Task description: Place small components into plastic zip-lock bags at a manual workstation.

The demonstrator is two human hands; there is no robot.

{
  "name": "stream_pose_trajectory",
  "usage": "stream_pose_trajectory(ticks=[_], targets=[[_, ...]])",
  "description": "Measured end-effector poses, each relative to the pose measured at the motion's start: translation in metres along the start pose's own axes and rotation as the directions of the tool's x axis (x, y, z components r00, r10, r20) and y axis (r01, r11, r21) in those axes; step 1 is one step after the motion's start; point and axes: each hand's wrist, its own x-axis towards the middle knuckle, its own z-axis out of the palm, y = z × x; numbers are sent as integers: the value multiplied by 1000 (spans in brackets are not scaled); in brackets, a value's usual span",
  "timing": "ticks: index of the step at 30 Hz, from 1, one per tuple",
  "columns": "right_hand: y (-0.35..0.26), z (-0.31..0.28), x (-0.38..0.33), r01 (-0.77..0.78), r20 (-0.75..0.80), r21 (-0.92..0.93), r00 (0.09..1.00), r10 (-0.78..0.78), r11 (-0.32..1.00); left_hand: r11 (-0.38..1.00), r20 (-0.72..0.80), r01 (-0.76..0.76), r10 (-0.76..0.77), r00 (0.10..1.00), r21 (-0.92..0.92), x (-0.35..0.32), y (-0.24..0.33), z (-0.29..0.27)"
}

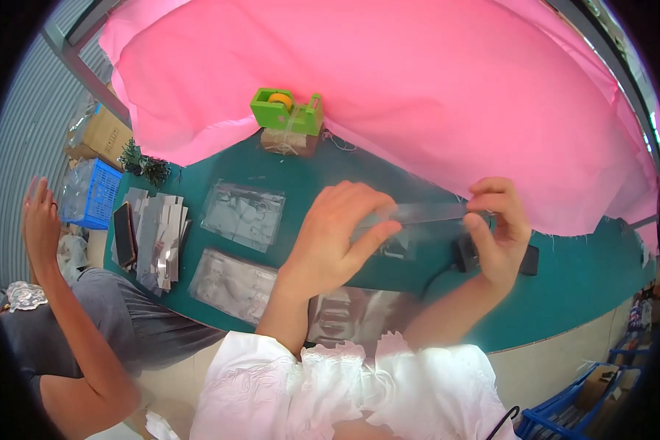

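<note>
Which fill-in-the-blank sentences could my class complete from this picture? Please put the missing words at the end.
1. The clear film is held between the left hand and the ____ hand.
2. The colour of the tape dispenser is ____.
3. The colour of the big cloth is ____.
4. The colour of the crate at the picture's left is ____.

Missing words: right; green; pink; blue.
</note>
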Motion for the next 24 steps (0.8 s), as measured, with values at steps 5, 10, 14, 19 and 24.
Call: stream_pose_trajectory(ticks=[5, 10, 14, 19, 24], targets=[[-11, 2, -1, -36, 416, -324, 892, 176, 945, 936, -145, -173, 225, 963, 306, -12, -17, 1], [33, 14, -37, 171, 518, -426, 851, 85, 888, 891, -125, -85, 156, 980, 446, -36, -50, 32], [58, 37, -71, 372, 543, -498, 838, -53, 783, 854, -152, 1, 92, 984, 520, -68, -97, 49], [83, 48, -113, 335, 575, -510, 818, 24, 793, 848, -58, 47, -19, 998, 528, -94, -113, 55], [68, 48, -117, 301, 601, -473, 797, 54, 828, 871, -24, 89, -89, 996, 484, -108, -101, 54]])
